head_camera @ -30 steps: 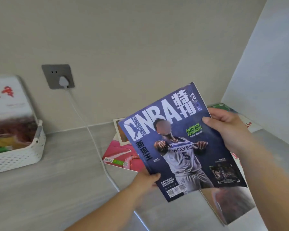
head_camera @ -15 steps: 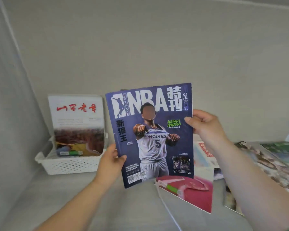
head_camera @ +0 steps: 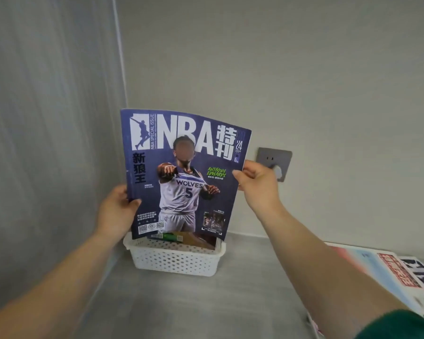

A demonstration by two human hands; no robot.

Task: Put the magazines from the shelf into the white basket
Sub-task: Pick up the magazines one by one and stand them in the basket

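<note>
I hold a blue NBA magazine (head_camera: 181, 174) upright with both hands. My left hand (head_camera: 115, 211) grips its left edge low down, and my right hand (head_camera: 257, 184) pinches its right edge. The magazine's bottom edge hangs just over the white perforated basket (head_camera: 174, 259), which stands on the grey shelf in the left corner. Another magazine (head_camera: 189, 238) stands inside the basket, mostly hidden behind the NBA one.
More magazines (head_camera: 402, 277) lie in a pile on the shelf (head_camera: 206, 304) at the right. A grey wall socket (head_camera: 275, 160) with a white plug sits behind my right hand. A side wall (head_camera: 47, 143) closes the left.
The NBA magazine has moved left from beside the pile to directly over the basket, and it now covers the magazine inside. Both hands kept their grip.
</note>
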